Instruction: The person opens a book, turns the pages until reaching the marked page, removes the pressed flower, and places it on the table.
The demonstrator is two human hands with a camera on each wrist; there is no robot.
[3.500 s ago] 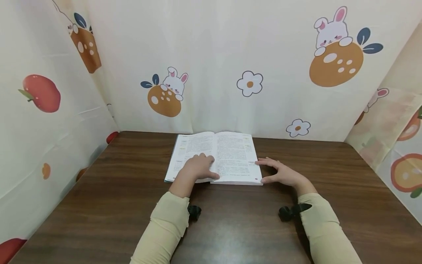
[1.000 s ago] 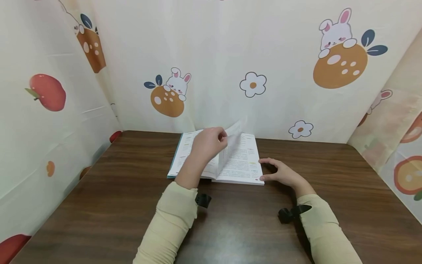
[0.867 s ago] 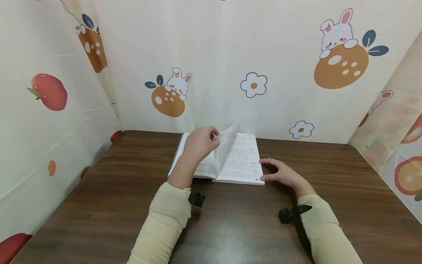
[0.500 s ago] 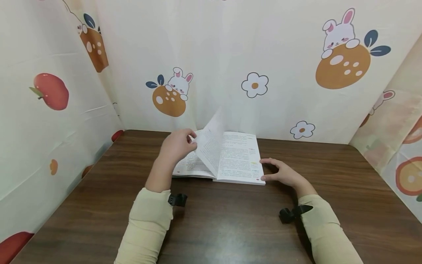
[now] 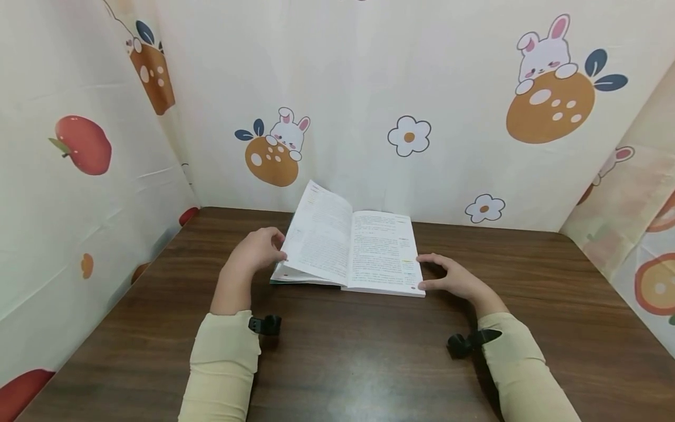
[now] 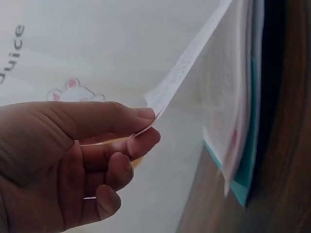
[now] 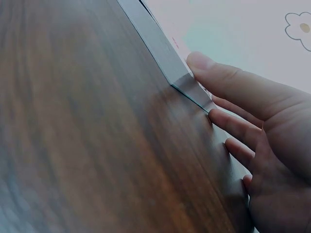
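Observation:
An open book [image 5: 377,252] with printed pages lies at the back of the table. My left hand [image 5: 254,252] pinches the outer edge of a lifted page [image 5: 321,231] between thumb and forefinger, over the book's left side. In the left wrist view the page [image 6: 177,73] rises at a slant from the thumb, and the other fingers curl loosely below. A teal cover [image 6: 245,179] shows under the left pages. My right hand [image 5: 456,278] rests at the book's right edge. In the right wrist view its thumb [image 7: 218,75] lies at the page corner, with relaxed fingers alongside the edge.
The brown wooden table [image 5: 358,357] stretches in front of the book and to both sides. A pale printed curtain [image 5: 348,76] hangs right behind the book, with more of it at left and right. Each wrist wears a black strapped device [image 5: 266,325].
The left hand has moved from the middle of the book leftward and nearer, swinging a page over from the right side to the left. The right hand has stayed at the right edge.

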